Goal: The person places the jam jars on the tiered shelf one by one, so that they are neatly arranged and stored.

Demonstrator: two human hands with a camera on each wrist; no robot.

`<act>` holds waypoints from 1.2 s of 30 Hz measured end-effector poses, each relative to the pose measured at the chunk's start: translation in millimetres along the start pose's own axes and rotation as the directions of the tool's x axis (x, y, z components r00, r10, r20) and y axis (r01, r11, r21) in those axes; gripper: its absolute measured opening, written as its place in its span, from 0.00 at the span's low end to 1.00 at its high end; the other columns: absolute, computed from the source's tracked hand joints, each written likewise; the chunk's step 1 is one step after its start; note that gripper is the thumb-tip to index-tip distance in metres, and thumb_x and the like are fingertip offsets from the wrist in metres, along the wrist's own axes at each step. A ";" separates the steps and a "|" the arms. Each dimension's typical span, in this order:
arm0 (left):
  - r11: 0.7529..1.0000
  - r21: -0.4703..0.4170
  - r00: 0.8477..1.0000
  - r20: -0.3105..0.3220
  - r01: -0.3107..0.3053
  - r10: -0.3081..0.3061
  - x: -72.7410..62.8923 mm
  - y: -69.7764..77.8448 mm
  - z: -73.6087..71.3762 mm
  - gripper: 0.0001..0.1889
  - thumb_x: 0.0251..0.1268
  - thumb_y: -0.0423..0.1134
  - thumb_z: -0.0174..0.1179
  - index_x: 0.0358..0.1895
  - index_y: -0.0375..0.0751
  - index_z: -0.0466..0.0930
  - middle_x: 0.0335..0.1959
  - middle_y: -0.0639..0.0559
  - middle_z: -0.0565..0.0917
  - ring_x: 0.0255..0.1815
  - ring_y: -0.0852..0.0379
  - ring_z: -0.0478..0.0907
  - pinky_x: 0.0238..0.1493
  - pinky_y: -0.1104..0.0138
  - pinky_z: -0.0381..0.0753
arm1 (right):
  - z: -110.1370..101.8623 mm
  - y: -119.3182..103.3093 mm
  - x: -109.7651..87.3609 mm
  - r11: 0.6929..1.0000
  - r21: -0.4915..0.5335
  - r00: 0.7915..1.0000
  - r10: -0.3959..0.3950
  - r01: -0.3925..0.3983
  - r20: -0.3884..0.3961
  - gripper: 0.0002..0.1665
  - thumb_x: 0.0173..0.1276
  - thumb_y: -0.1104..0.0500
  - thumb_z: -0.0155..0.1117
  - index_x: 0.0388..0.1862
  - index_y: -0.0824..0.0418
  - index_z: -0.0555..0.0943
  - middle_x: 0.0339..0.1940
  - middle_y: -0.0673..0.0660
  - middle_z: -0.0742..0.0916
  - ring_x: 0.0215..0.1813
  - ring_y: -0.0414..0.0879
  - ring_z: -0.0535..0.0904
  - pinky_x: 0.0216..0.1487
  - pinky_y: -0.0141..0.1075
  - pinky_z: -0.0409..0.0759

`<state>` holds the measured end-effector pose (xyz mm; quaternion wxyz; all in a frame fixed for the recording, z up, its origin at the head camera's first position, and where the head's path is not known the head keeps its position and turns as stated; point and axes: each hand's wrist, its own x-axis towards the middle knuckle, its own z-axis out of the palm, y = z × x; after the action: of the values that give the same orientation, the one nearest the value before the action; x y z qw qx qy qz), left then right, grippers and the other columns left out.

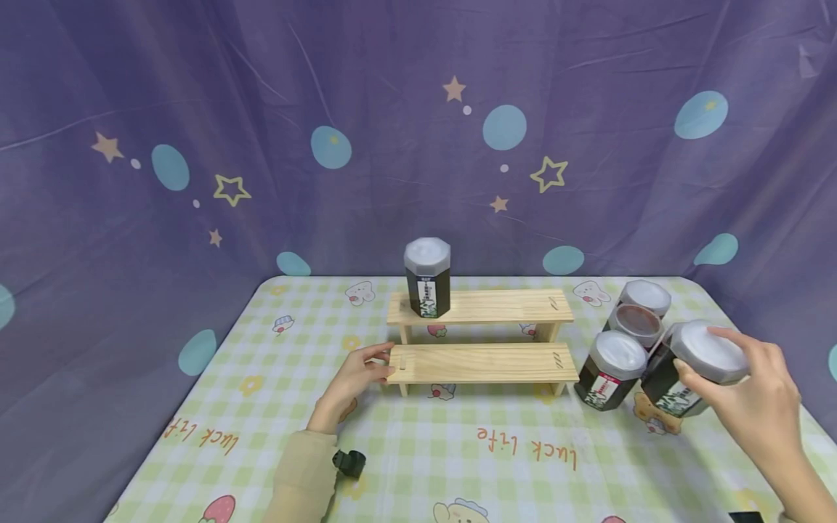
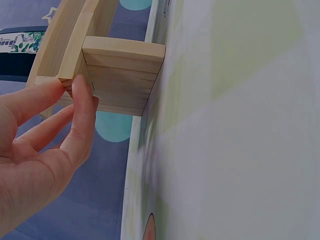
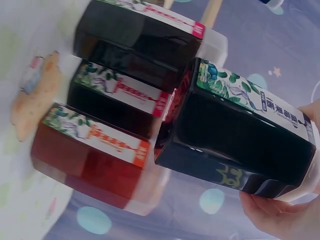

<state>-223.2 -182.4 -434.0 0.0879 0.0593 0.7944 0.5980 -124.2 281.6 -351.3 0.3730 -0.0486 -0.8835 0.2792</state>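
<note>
One dark, octagonal jam jar (image 1: pixel 667 381) hangs from the right hand (image 1: pixel 761 385), whose fingers are spread just wide enough to curl round its lid. Its long axis leans, the base pointing down and leftward from those fingers. From where I stand, the two-tier wooden shelf (image 1: pixel 487 306) lies well to their left, running crosswise, beyond three standing jars (image 1: pixel 596 381) just beside the held one. The left hand is nearer the shelf: the left hand's (image 1: pixel 353 378) thumb and fingers, almost closed, pinch the left end of its lower board (image 1: pixel 484 363). Farther back from these fingers, another jar (image 1: pixel 441 290) stands upright at the left of the upper board (image 1: pixel 503 305).

Pale, straight-grained planks, squarely cut; glossy, faceted jar walls, one reddish amber, under whitish, translucent lids. Green-and-white checked cloth (image 1: pixel 418 443) covers the tabletop.
</note>
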 end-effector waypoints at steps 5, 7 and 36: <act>1.000 -0.003 1.000 0.008 -0.001 0.001 0.1 -0.1 0.1 0.26 0.55 0.27 0.57 0.60 0.30 0.64 0.43 0.38 0.72 0.28 0.57 0.76 0.35 0.56 0.81 | -6.2 -7.2 5.3 1.000 -0.002 1.000 0.003 -0.003 -0.005 0.36 0.34 0.64 0.74 0.48 0.67 0.75 0.42 0.70 0.74 0.39 0.61 0.67 0.27 0.39 0.60; 1.000 -0.004 1.000 0.008 0.000 0.000 0.1 0.0 0.2 0.26 0.55 0.27 0.57 0.60 0.30 0.64 0.43 0.38 0.72 0.27 0.57 0.76 0.35 0.56 0.81 | -8.2 -9.2 7.3 1.000 -0.002 1.000 -0.012 0.012 -0.018 0.36 0.33 0.64 0.74 0.48 0.66 0.75 0.41 0.70 0.74 0.37 0.58 0.66 0.27 0.37 0.59; 1.000 -0.020 0.999 -0.026 0.021 -0.021 1.1 -1.2 0.8 0.26 0.54 0.26 0.57 0.59 0.31 0.66 0.42 0.39 0.72 0.28 0.56 0.76 0.35 0.57 0.81 | 0.9 -52.1 34.2 0.993 0.104 0.994 -0.066 0.057 0.083 0.34 0.40 0.61 0.73 0.51 0.61 0.75 0.41 0.63 0.74 0.36 0.39 0.64 0.28 0.32 0.59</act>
<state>-224.1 -181.8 -435.4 0.0845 0.0423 0.7902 0.6056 -143.0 247.5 -302.6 0.3448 0.0097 -0.8845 0.3141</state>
